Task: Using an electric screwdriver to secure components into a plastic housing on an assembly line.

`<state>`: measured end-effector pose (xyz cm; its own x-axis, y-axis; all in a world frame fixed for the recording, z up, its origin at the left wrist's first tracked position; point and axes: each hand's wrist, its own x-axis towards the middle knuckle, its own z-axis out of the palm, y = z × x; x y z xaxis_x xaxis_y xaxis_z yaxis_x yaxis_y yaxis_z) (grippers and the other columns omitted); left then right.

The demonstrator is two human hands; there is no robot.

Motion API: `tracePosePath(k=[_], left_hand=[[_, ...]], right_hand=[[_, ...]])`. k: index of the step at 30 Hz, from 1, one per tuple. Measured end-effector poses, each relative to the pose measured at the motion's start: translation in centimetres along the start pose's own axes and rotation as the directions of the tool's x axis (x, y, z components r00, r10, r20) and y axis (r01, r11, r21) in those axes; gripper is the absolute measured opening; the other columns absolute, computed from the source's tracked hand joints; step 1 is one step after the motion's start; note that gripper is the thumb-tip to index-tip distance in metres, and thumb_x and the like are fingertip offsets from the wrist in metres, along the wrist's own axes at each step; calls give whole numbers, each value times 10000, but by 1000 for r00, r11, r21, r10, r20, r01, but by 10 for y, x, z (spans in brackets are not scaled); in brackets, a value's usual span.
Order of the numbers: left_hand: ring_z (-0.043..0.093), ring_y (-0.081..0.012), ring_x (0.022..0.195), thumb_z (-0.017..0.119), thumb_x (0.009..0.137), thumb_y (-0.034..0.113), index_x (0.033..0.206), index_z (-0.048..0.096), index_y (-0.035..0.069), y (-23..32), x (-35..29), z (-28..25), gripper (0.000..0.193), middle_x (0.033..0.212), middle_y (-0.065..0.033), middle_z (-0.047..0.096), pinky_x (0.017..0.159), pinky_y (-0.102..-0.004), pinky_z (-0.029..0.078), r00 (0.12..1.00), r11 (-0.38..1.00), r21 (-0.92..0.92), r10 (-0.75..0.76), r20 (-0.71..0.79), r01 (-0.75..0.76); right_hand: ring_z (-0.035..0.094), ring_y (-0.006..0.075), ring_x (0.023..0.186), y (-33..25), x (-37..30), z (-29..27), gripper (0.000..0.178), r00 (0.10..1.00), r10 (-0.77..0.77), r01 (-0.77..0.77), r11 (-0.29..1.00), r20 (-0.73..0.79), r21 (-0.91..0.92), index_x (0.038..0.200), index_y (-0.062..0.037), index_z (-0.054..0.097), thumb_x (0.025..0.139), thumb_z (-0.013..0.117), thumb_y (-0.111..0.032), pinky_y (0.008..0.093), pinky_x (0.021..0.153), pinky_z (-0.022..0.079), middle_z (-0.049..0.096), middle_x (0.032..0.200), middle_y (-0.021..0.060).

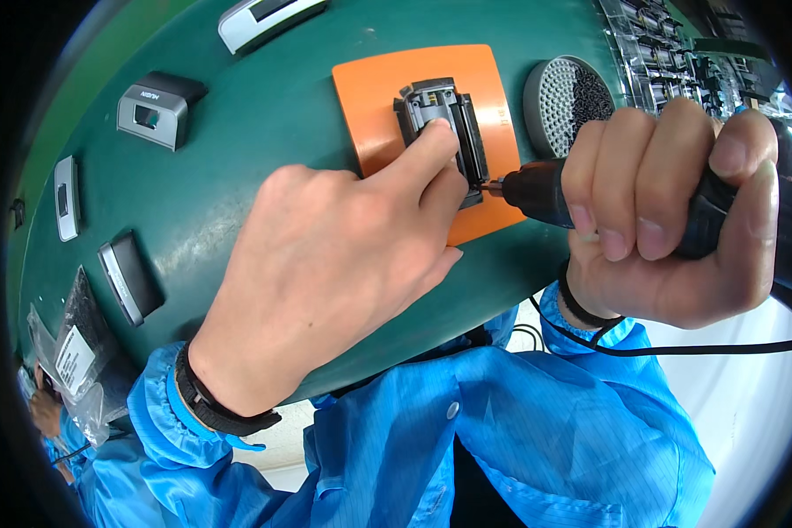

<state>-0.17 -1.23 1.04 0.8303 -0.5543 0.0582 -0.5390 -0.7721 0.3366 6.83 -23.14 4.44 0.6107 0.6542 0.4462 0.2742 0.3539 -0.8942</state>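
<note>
A small black and grey mechanical assembly (473,145) lies on an orange plate (374,79) in the middle of the green table. My left hand (334,246) presses on it, the index fingertip on its grey part; the other fingers are curled underneath and partly hidden. In my right hand (669,202), the fingers wrap round a black electric screwdriver (537,192). Its tip meets the lower right edge of the assembly, near my left fingers. Whether a screw sits at the tip is too small to make out.
A round grey dish (559,97) of small black screws stands right of the plate. Grey-and-black housings (158,114) are spread along the table's left and far side. A clear plastic bag (84,361) lies at lower left. Transparent trays of parts (656,53) fill the far right. A black cable (695,350) runs below my right hand.
</note>
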Motion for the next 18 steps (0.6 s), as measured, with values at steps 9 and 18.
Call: tracePosePath(k=[9,18], left_hand=[[687,-241,658,861,702,318,1180,677,12,-2,1,1,597,1300,-52,636,580,-347,540,1000,1000,-4,-2,-21,2],[694,-260,719,859,685,316,1180,676,8,-7,2,-1,612,1297,-44,646,615,-357,546,999,995,-104,3,-42,-7]], right_hand=[[435,118,539,4,0,-1,337,999,-41,40,998,-19,-43,1170,-84,494,1104,240,-295,307,528,432,469,700,13],[453,123,535,20,-1,16,211,996,-82,83,996,-32,26,1087,-85,417,1094,362,-288,276,507,429,504,702,29]])
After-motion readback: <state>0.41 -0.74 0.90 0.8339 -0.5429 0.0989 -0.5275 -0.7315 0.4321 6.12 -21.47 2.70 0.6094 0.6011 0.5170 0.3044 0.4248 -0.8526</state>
